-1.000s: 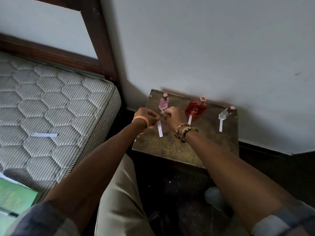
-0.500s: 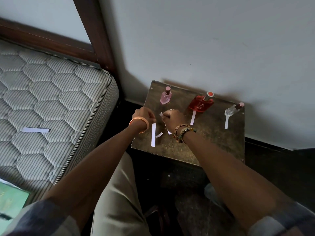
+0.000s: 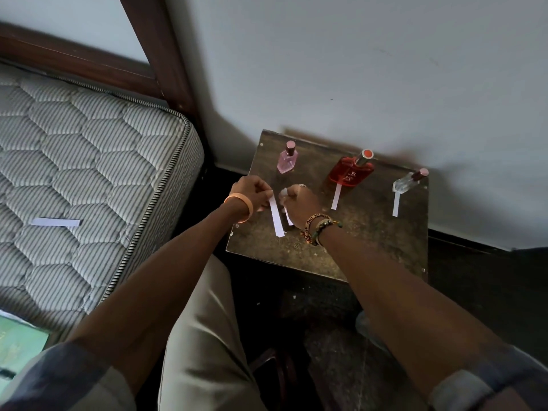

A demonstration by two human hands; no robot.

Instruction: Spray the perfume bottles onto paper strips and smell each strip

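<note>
so both hands are over the little table (image 3: 355, 232), close together but not touching; the left hand (image 3: 253, 192) has its fingers curled and pinches the top end of a long strip (image 3: 275, 216) of white paper, which runs down toward the tabletop (can't tell if the bottom end actually touches); the right hand (image 3: 298, 203) is curled too, with a short strip (image 3: 288, 219) poking out below it and a bit of white at its fingertips; looks like it's pinching that one, though most of the grip is hidden. Orange band (image 3: 240, 206) on the left wrist, beaded bracelets (image 3: 318, 228) on the right.

Bottles are lined up along the back by the wall; pink bottle (image 3: 287, 158) just beyond the hands, red bottle (image 3: 351, 172) in the middle, clear bottle (image 3: 407, 182) near the right edge; the red one has a strip (image 3: 336, 196) lying right in front of it, same for the clear one (image 3: 396, 204); one spare strip (image 3: 56, 222) lies on the mattress (image 3: 89, 143), well apart to the left.
</note>
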